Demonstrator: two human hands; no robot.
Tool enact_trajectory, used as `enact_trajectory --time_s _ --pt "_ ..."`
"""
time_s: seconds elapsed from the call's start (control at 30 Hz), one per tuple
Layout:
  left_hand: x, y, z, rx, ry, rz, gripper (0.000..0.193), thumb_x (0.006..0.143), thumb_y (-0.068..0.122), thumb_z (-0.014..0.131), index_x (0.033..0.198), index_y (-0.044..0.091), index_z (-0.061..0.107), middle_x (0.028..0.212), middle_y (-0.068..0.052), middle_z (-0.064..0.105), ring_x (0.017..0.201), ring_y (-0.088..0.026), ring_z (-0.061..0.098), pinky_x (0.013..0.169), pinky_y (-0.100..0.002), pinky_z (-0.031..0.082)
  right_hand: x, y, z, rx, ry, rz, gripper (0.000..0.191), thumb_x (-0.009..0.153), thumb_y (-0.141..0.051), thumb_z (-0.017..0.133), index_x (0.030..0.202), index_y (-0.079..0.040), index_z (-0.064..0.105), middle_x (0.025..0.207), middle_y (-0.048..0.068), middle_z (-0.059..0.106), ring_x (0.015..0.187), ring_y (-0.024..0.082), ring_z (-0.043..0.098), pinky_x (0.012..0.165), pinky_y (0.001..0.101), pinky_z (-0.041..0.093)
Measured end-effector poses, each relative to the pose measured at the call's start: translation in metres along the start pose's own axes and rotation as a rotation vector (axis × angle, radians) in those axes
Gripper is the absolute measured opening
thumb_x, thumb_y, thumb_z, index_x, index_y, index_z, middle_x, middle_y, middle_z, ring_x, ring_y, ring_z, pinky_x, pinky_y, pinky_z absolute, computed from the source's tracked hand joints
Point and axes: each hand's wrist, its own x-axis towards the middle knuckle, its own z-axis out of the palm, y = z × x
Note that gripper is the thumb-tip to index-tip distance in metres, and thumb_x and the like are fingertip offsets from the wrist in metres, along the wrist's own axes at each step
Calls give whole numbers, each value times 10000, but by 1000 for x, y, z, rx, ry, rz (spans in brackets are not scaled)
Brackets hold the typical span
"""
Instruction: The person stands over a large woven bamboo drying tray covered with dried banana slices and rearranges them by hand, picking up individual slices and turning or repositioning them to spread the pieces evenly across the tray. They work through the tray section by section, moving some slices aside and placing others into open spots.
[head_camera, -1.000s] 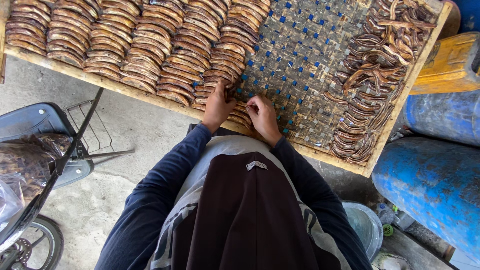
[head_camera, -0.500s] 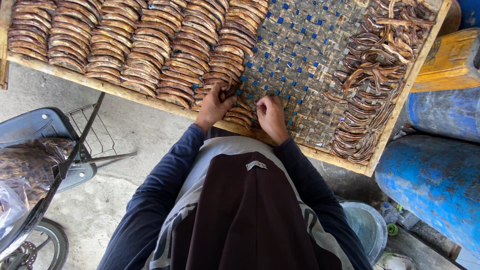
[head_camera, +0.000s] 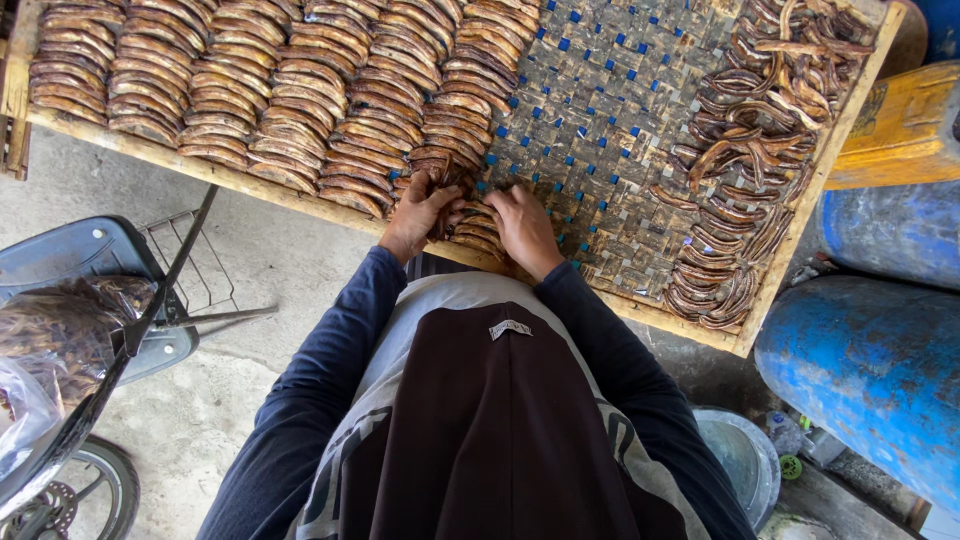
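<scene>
Closer together now than half a second ago: right hand (head_camera: 525, 228) slid toward 9 o'clock and lowered from a pinch onto the strips (head_camera: 468, 228), left hand (head_camera: 420, 212) barely shifted.

Could go wrong, at a guess: end strips pushed over the near rail of the tray (head_camera: 610, 130) and down to the floor (head_camera: 270, 270), since both hands work right at the 6 o'clock edge; caused by too firm a press or a sleeve dragging back. Also likely: neighbouring row (head_camera: 370, 130) at 9 o'clock nudged out of its overlap by the left knuckles. Possibly a dry strip snapped under the fingertips.

Look brown, curved, flat and leathery, laid overlapping like shingles in tidy columns. Lie at 6 o'clock on the tray, at the near end of the last column, under both hands.

Left fingers curled over the strips, right fingers laid down on them; cannot tell whether either is clamped on one.

Beyond, at 3 o'clock: bare weave with blue showing through, then a loose heap (head_camera: 760, 170) of tangled strips along the far side. Off the tray, a blue drum (head_camera: 880, 370) at 4 o'clock, a bike (head_camera: 90, 330) at 8 o'clock.
</scene>
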Motion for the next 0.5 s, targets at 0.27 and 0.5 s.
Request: enact_trajectory --time_s 0.27,0.5 --pt "-8 11 -6 -380 -48 109 208 1023 71 582 1229 55 561 1041 -126 708 926 -229 724 763 -366 639 -4 3 9 -77 38 -65 303 899 33 621 1178 -60 695 955 157 560 855 330 570 733 478 482" --pt "-23 28 -17 -464 56 229 200 1018 81 585 1215 42 582 1075 -130 720 954 -238 729 788 -388 636 -2 1 20 -82 104 -168 330 870 44 628 1122 -139 735 1050 113 605 957 310 602 827 460 486"
